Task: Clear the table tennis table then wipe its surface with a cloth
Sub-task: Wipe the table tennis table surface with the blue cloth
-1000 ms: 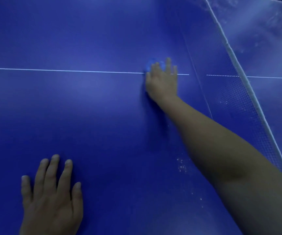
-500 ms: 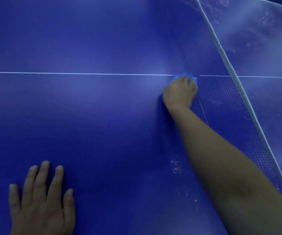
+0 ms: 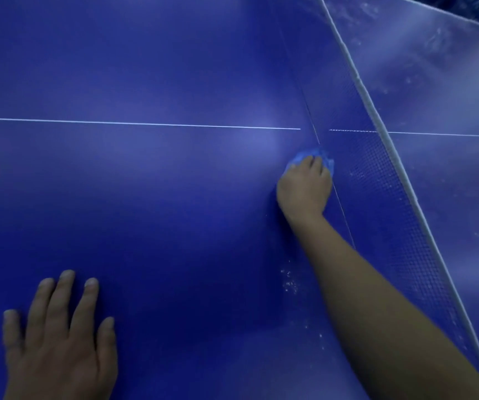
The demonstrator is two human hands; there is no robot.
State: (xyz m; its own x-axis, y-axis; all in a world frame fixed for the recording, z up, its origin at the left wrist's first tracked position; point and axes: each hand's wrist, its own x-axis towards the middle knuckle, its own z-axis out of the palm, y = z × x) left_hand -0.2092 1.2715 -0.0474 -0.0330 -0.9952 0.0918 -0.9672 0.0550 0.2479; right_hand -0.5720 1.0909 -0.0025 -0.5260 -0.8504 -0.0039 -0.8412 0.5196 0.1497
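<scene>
The blue table tennis table (image 3: pixel 151 197) fills the view, with a thin white centre line running left to right. My right hand (image 3: pixel 304 189) is stretched out to the foot of the net and grips a bunched light-blue cloth (image 3: pixel 300 157), pressing it on the surface just below the centre line. Only the cloth's upper edge shows past my fingers. My left hand (image 3: pixel 56 342) lies flat on the table at the lower left, fingers spread and straight, holding nothing.
The net (image 3: pixel 376 180) with its white top band runs diagonally from the top middle to the lower right. White specks of dust (image 3: pixel 290 281) lie on the surface beside my right forearm. The far half beyond the net looks smeared and dusty.
My right hand slid the cloth right along the centre line to the net, then a little toward me. Its fingers went from spread flat to curled over the cloth. My left hand stayed planted.
</scene>
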